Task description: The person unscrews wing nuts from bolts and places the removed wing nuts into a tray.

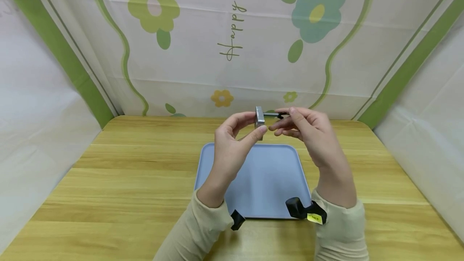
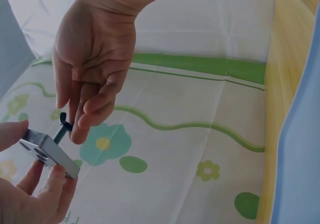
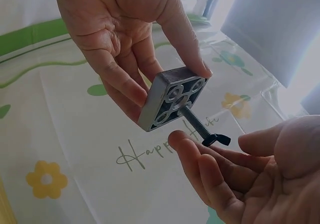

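A small square silver metal block (image 3: 175, 97) with round holes is gripped by its edges between the thumb and fingers of my left hand (image 1: 232, 142). From its face a threaded wing bolt (image 3: 195, 121) sticks out toward my right hand (image 1: 311, 136), ending in a black wing-shaped head (image 3: 217, 140). Fingertips of my right hand lie right at that black head, while the thumb stands a little apart from it in the right wrist view. Both hands are raised above the far edge of the tray.
Below the hands, a light blue tray (image 1: 268, 180) lies on the wooden table (image 1: 141, 196). A white cloth printed with flowers (image 1: 188, 63) hangs behind the table, with white side panels left and right. Black wrist devices (image 1: 299, 208) sit at both cuffs.
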Available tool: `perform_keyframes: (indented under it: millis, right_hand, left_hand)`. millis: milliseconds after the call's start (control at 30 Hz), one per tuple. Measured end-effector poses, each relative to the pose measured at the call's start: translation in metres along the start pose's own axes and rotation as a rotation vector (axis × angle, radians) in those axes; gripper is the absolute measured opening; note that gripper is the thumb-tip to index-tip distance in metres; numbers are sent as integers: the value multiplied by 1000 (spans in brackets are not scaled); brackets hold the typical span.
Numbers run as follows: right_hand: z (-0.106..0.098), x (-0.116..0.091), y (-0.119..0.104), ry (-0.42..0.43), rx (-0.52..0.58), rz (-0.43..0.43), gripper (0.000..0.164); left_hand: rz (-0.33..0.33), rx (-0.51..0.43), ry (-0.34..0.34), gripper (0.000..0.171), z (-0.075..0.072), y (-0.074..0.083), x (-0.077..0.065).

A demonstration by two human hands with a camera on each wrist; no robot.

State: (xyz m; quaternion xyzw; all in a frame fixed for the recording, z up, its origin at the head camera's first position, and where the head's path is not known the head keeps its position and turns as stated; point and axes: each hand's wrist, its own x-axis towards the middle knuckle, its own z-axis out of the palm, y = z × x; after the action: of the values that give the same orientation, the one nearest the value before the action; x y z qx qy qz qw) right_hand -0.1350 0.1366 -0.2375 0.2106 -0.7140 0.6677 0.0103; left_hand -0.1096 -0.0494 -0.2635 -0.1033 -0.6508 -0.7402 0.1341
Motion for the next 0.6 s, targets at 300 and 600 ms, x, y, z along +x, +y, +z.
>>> perform_keyframes:
  millis: [300,600]
  right_hand:
    - [2,3,3,-9,66,4,31]
    - [1,3,5,-8,133,-15,22]
  left_hand:
    - [-3,-9,-7,32,1,1,0]
    - [-1,-24,-9,32,1,1,-1]
